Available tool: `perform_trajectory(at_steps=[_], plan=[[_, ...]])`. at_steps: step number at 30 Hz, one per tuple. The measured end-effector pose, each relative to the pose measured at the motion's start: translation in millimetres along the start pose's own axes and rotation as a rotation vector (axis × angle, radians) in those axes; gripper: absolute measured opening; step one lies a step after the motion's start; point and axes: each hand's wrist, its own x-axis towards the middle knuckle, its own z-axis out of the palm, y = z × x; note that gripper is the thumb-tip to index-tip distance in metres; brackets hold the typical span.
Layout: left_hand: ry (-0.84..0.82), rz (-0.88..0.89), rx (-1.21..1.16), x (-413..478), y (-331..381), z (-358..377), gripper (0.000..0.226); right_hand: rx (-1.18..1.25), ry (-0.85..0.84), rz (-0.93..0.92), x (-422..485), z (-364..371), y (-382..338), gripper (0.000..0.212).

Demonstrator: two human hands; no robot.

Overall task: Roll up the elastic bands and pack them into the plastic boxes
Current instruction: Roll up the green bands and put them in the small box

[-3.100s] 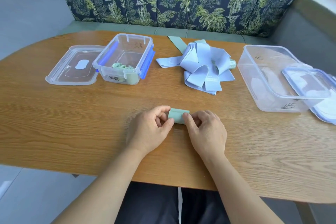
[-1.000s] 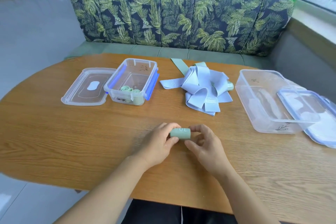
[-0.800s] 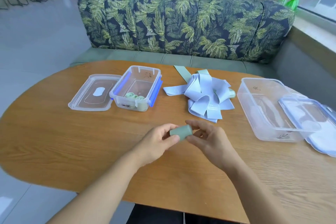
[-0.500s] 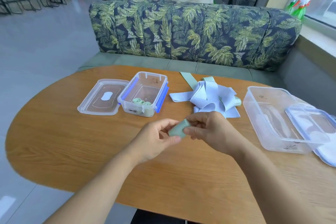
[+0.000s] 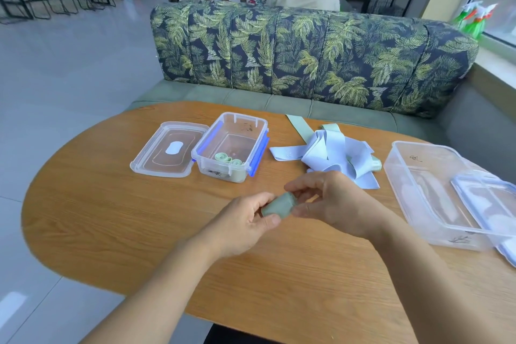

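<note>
A rolled green elastic band (image 5: 279, 205) hangs above the table's middle, pinched at one end by my left hand (image 5: 245, 225) and at the other by my right hand (image 5: 332, 201). Behind it stands a small clear box with blue clips (image 5: 252, 145), open, with rolled green bands (image 5: 229, 159) inside. A loose heap of pale blue and green bands (image 5: 332, 153) lies at the back centre. At the right sits a large clear box (image 5: 413, 176).
The small box's lid (image 5: 167, 151) lies flat to its left. A larger lid (image 5: 491, 198) leans on the big box at the right edge. A leaf-patterned sofa (image 5: 307, 50) stands behind the wooden table (image 5: 111, 218), and a person sits beyond it.
Both hands lifted the rolled green band off the table and tilted it. The view has risen, so the sofa and room behind show more.
</note>
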Motion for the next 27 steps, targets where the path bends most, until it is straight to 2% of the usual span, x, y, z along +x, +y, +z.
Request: perform_trajectory(at_steps=[6,12,16,20,27], plan=[[-0.007,0.005,0.008,-1.9,2.5,-0.3,0.033,-0.022,0.006,0.012,-3.2,-0.3,-3.1,0.029],[0.113,0.069,0.066,1.9,4.7,3.9,0.033,-0.032,0.012,-0.001,-1.2,0.3,-4.6,0.025],[0.14,0.098,0.118,2.7,-0.1,6.2,0.031,0.076,-0.016,0.071,2.8,-0.6,1.1,0.035],[0.157,0.109,0.136,2.2,-7.3,6.6,0.029,0.121,-0.041,0.138,10.0,3.2,3.7,0.027],[0.214,0.065,0.063,0.1,-23.2,-6.1,0.034,-0.036,-0.113,0.062,35.0,10.5,-14.7,0.021]])
